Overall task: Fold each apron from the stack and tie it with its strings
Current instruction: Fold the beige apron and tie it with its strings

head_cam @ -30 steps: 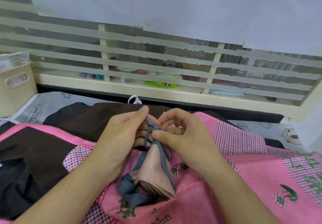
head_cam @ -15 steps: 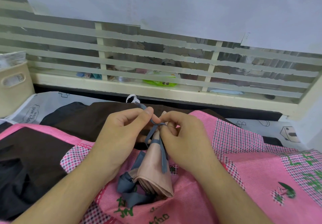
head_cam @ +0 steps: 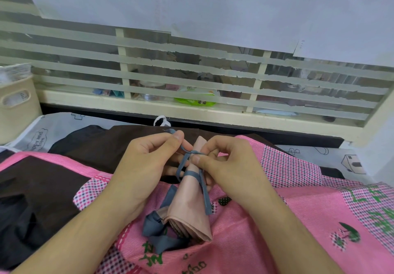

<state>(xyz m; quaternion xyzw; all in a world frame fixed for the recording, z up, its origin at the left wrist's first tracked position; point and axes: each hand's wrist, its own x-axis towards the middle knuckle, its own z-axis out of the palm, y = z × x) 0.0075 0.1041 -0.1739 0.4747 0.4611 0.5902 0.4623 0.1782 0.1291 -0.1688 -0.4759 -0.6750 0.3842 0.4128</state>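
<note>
Both hands pinch the grey strings (head_cam: 193, 174) wrapped around a folded peach apron (head_cam: 188, 207). The left hand (head_cam: 147, 163) grips one string end, the right hand (head_cam: 226, 163) the other at the knot. The bundle rests on a pink patterned apron (head_cam: 277, 220) spread beneath.

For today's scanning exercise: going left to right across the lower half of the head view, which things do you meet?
Beige basket → brown apron → left hand → folded peach apron with its grey-blue strings → right hand → pink apron.
</note>
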